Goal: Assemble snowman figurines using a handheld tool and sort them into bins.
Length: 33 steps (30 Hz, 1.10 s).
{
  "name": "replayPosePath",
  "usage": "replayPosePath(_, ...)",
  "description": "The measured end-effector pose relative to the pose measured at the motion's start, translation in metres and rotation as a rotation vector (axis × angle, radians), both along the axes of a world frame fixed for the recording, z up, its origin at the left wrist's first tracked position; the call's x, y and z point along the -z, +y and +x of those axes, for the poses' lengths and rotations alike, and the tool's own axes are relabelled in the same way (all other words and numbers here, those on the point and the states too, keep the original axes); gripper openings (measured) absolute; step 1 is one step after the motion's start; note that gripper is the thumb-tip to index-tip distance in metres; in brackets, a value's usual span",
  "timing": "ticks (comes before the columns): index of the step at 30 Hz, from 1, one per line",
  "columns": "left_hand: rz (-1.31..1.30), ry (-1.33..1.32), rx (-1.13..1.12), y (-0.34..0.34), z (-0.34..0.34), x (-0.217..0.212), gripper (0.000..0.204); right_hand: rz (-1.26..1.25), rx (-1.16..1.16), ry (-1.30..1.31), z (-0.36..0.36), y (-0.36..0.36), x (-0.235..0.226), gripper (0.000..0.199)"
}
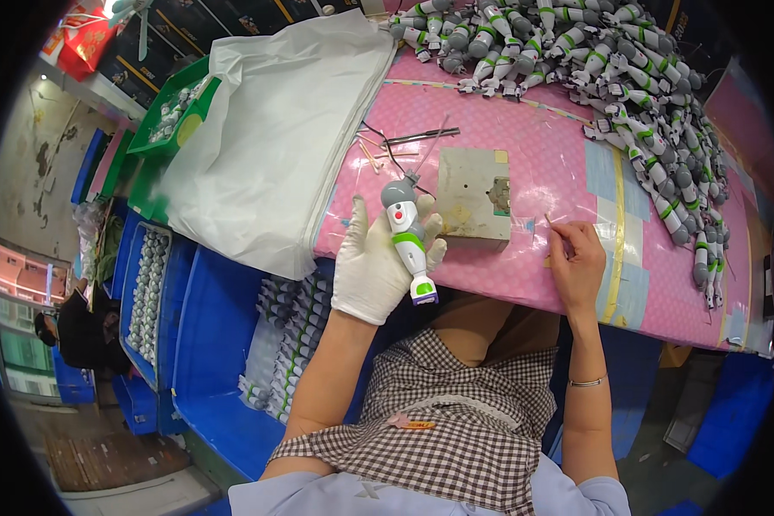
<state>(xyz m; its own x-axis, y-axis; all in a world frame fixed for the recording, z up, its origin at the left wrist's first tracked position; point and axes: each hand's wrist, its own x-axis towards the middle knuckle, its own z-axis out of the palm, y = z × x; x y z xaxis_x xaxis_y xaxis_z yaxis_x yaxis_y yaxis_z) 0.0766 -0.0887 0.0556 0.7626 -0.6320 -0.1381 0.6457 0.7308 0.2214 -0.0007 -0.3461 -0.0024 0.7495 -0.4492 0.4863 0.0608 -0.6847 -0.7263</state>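
Note:
A white cotton glove covers my left hand (371,262), which is closed round a toy figure (407,230). This figure has a grey domed top, a white body with red dots, green bands and a purple-edged base; it is tilted, its top pointing away from me. My right hand (578,265) is bare and rests at the table's near edge, its thumb and forefinger pinched on a thin pale stick (549,220) whose tip pokes out. Between the hands sits a metal block (469,198) with a notch on its right side.
Several wooden sticks (370,157), tweezers (426,136) and a black wire lie on the pink-covered table (533,172). Similar figures (654,112) are heaped at the far right. White sheeting (267,129) lies left; blue bins (206,344) hold more parts. Another person (86,340) is at far left.

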Motion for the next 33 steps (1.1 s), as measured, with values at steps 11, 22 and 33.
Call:
replayPosePath(11, 0.145, -0.149, -0.065, 0.0, -0.0025, -0.0003, 0.061, -0.025, 0.01, -0.008, -0.0002, -0.0013, 0.0027, 0.008)
replayPosePath(22, 0.093, -0.163, -0.051, 0.0, -0.0017, 0.0012, 0.062, -0.01, 0.0, -0.018, 0.0005, -0.0004, 0.0017, 0.008)
replayPosePath(33, 0.007, -0.174, -0.004, -0.0038, -0.0014, 0.0045, 0.056, -0.065, 0.104, -0.01, -0.0036, -0.0008, -0.0019, 0.007)
